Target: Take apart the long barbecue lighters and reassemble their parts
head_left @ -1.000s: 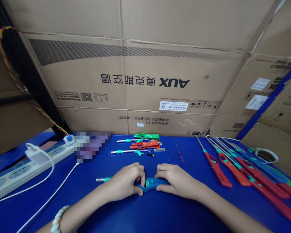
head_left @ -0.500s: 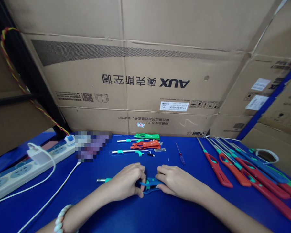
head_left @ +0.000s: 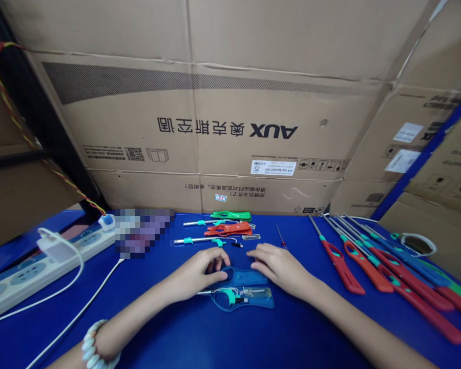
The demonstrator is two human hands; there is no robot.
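Note:
A blue long-nosed lighter lies split into two casing halves in front of me. The upper casing half [head_left: 244,277] has its loop end at my left hand [head_left: 200,274], whose thumb and curled fingers are around the loop's rim. My right hand [head_left: 278,269] is over that half's other end, index finger stretched out and apart from the thumb; its other fingers are partly hidden. Just nearer to me, the lower casing half [head_left: 267,303] carries a clear fuel tank [head_left: 258,292], a green trigger [head_left: 231,296], a black igniter piece and white wires. The metal tube's left part is behind my left hand.
Beyond my hands lie a red casing [head_left: 230,229] and a green casing [head_left: 232,216] with their tubes and parts, plus a screwdriver [head_left: 280,236]. Several whole lighters [head_left: 343,269] are on the right. A power strip [head_left: 34,270] with white cables stands left; cardboard [head_left: 215,102] closes the back.
The blue lighter has come apart into two halves, showing the tank and wires inside. My right hand has moved slightly up and loosened its fingers; my left hand has shifted a little upward.

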